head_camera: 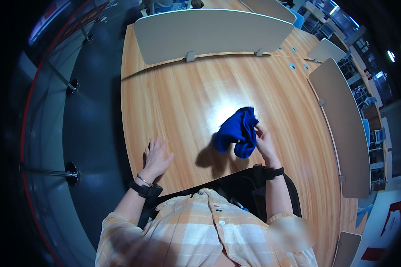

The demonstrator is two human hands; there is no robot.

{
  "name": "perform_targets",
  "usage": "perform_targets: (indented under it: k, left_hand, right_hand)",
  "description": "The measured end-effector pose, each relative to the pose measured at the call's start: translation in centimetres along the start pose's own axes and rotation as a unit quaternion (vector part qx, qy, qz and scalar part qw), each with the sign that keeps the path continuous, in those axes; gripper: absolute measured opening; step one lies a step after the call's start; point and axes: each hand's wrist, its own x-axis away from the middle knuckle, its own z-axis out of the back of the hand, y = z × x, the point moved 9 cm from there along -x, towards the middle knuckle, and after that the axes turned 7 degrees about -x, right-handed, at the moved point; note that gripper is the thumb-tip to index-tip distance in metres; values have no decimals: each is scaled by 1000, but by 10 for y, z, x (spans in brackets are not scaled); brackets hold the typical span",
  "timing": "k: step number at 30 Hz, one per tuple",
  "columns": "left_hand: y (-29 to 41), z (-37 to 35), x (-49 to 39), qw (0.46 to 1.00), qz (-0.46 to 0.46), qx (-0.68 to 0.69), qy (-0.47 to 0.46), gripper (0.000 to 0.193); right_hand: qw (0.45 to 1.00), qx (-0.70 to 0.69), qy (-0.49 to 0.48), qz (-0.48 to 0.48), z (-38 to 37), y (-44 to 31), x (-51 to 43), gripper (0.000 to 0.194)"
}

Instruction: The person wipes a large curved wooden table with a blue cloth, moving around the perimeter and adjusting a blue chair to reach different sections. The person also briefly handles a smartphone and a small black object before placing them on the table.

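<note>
A crumpled blue cloth [238,131] hangs over the wood-grain table [177,100], casting a shadow to its lower left. My right hand [264,142] grips the cloth by its right edge, and its fingertips are partly hidden behind the folds. Near the table's left edge, my left hand [157,156] lies palm down with its fingers spread, holding nothing. Each wrist wears a black strap; the left one carries a small black device [150,191].
A beige divider panel [214,35] is clamped across the table's far side, and another panel [341,126] runs along the right. Round desk inserts [292,66] sit at the far right. Beyond the left edge, stanchion posts [72,173] stand on the floor. A black bag-like item [240,187] lies at my lap.
</note>
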Motion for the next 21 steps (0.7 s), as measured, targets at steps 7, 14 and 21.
perform_targets:
  k: [7, 14, 21]
  left_hand:
    - [39, -30, -17, 992, -107, -5, -61, 67]
    - [115, -37, -59, 981, -179, 30, -64, 79]
    - [178, -41, -62, 960, -277, 43, -18, 72]
  right_hand:
    - [974, 199, 82, -74, 7, 78, 26, 71]
    - [919, 380, 76, -71, -23, 67, 18, 59]
    - [988, 68, -35, -131, -48, 33, 52, 41]
